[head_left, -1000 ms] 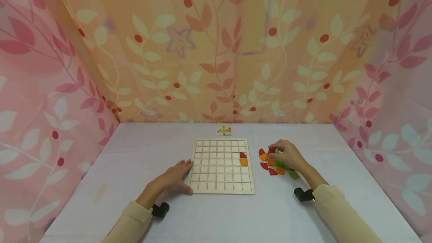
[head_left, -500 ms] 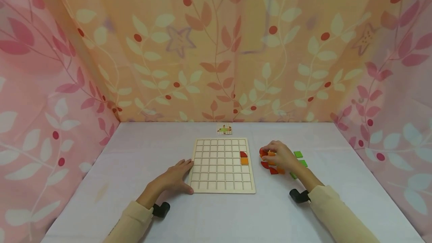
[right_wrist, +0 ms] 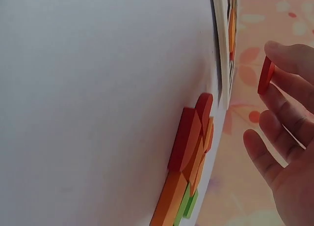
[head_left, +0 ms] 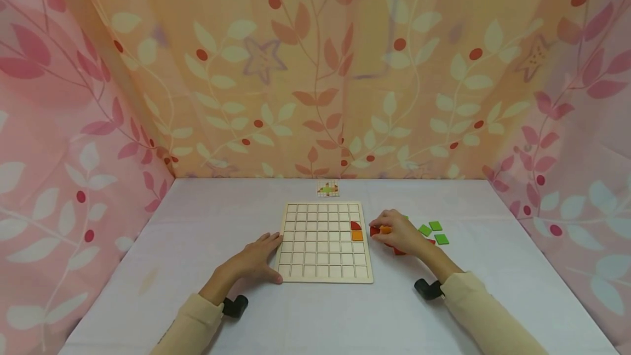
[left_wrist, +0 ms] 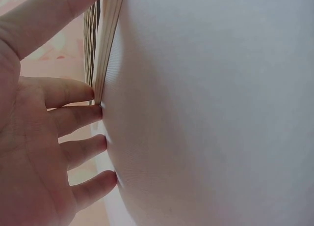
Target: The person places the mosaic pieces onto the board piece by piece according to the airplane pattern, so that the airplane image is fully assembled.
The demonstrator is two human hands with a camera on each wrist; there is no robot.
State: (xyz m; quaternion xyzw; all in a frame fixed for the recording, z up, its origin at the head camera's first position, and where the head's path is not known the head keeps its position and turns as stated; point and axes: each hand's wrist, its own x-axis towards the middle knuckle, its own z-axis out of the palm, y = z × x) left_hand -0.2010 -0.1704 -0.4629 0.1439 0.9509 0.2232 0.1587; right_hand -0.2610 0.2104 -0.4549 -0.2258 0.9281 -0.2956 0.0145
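Right hand [head_left: 398,233] — beside board edge [head_left: 366,245]

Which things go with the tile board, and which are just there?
Seem to belong:
pale wooden grid board
red quarter-round tile and orange square tile on it
green square tiles nearby
red tile in the right hand
small coloured grid card, probably

Just there:
black wrist cameras
orange and pink leaf-patterned cloth

The pinched piece [right_wrist: 266,76] is red, the gridded board [head_left: 322,246] cream.
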